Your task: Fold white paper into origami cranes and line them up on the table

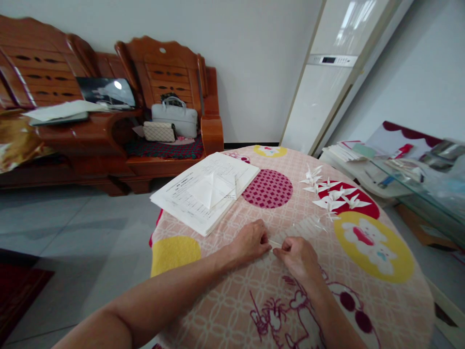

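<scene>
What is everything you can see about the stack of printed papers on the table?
The stack of printed papers is white, several sheets thick, with small dark print. It lies flat, at an angle, on the patterned tablecloth, its left corner jutting past the table edge. A folded white sheet rests on top. The left hand and right hand, pinching a paper strip, are apart from it.

nothing can be read for certain. the stack of printed forms (203, 194) on the table carries a heading and lines of dark print, all too small and blurred to make out. the white floor-standing unit (327, 102) has a dark display panel (329, 60) whose figures cannot be told. the papers and cards (358, 152) at the right show only colour blocks. the thin white paper strip (275, 242) is too small to show any mark.
</scene>
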`<state>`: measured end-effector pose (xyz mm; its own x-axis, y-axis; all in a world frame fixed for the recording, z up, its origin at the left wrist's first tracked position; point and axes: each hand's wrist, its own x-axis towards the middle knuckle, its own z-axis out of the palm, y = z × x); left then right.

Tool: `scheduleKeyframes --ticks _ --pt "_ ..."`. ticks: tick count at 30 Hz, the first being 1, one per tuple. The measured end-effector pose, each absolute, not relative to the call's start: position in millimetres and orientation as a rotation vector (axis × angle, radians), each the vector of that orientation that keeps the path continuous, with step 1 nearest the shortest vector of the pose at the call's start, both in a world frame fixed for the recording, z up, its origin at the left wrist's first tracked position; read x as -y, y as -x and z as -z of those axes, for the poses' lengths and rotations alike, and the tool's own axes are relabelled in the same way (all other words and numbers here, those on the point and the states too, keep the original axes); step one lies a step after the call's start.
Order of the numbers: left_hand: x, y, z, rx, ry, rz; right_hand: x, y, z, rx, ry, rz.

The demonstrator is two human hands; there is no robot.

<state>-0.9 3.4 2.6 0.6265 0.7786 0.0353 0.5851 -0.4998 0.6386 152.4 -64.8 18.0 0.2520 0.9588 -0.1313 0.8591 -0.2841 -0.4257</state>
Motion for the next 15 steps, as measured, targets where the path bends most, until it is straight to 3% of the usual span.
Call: scheduleKeyframes --ticks 15 --pt "-12.8 14.8 1.9 -0.873 -2.161 -0.498 64.3 -154.7 -16.1 1.706 2.226 -0.507"
